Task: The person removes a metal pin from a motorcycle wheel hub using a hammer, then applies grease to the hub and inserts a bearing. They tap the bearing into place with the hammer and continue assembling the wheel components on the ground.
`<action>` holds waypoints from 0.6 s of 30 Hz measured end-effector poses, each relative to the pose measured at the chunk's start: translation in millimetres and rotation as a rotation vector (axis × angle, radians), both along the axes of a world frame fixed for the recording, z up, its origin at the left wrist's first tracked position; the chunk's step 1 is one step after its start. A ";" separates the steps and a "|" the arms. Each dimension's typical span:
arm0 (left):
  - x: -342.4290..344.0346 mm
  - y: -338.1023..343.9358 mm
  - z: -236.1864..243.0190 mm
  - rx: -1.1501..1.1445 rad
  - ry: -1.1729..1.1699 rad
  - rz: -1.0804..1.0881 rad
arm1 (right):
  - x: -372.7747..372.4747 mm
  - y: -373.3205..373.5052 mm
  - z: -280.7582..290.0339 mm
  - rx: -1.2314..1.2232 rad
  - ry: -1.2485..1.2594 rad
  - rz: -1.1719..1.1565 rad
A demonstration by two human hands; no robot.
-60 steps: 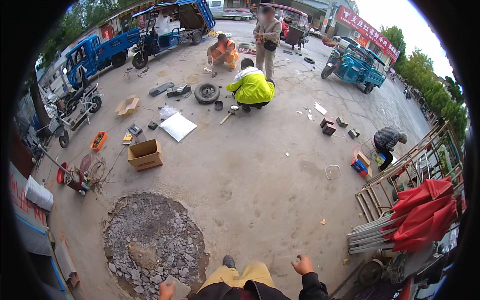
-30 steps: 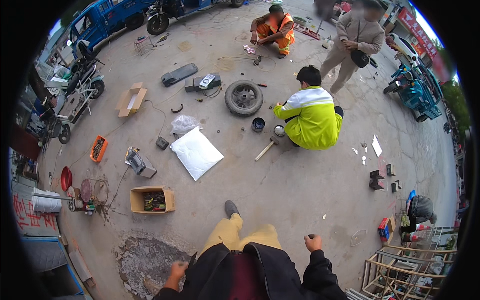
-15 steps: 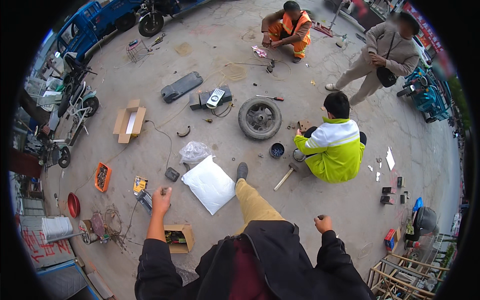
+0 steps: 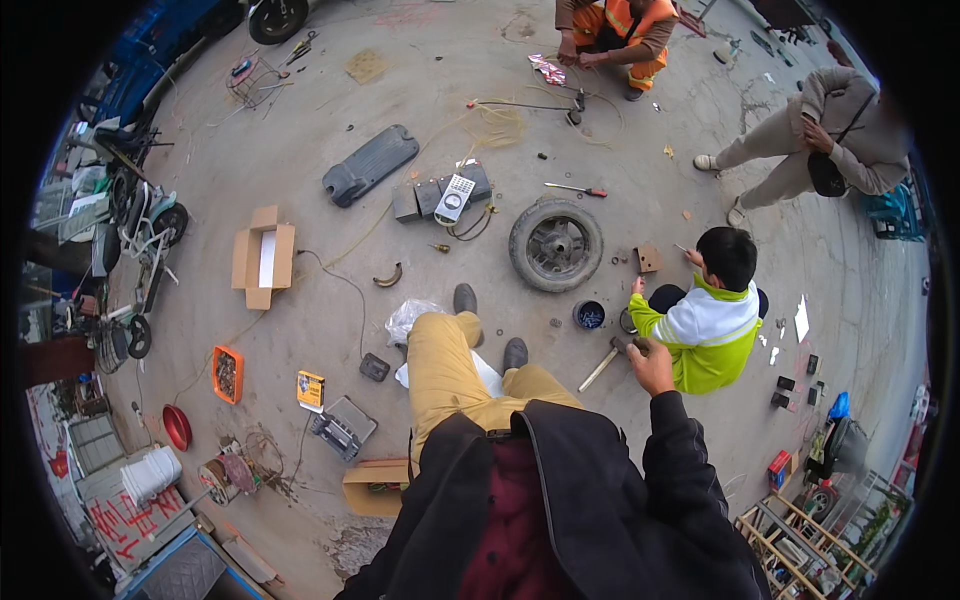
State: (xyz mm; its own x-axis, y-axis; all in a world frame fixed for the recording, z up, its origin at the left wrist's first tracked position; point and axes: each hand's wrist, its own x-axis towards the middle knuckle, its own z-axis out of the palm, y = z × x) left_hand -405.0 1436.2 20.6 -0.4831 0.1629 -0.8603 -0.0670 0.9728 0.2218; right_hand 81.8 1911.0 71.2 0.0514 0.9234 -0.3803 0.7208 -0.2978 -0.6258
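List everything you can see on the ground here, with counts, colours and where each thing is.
Tyre: one, black, centre.
Hammer: one, wooden handle, beside the right hand.
Small tub: one, dark, below the tyre.
Open cardboard box: one, brown, left.
Seat pad: one, dark grey, upper left.
Orange tray: one, lower left.
Red bowl: one, lower left.
People: three, upper right.
Right hand: near the hammer, empty.
Left hand: not in view.

Black open jacket, maroon shirt, mustard trousers; dark shoes
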 end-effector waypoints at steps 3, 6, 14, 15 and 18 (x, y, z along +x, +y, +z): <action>-69.1 102.3 -14.9 0.072 0.013 -0.040 | -0.4 -11.1 -34.9 -0.021 -0.061 -0.116; -175.6 250.2 -31.1 0.136 0.049 -0.139 | 0.4 -55.7 -55.5 -0.174 -0.175 -0.339; -377.2 634.5 -29.0 0.610 0.302 -0.358 | -101.6 -188.3 -39.9 -0.517 -0.211 -0.763; -373.1 647.4 -26.4 0.528 0.269 -0.372 | -117.4 -188.9 -40.9 -0.545 -0.197 -0.759; -332.5 664.6 -47.9 0.430 0.184 -0.522 | -145.1 -164.9 -56.1 -0.557 -0.156 -0.744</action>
State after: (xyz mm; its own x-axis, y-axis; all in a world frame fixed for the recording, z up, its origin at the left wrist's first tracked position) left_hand -737.6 2100.8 -27.4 -0.3808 0.7211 -0.5789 0.4607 0.6907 0.5574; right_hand -63.3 1746.0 15.1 0.6424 0.3200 -0.6964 0.2888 -0.9428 -0.1668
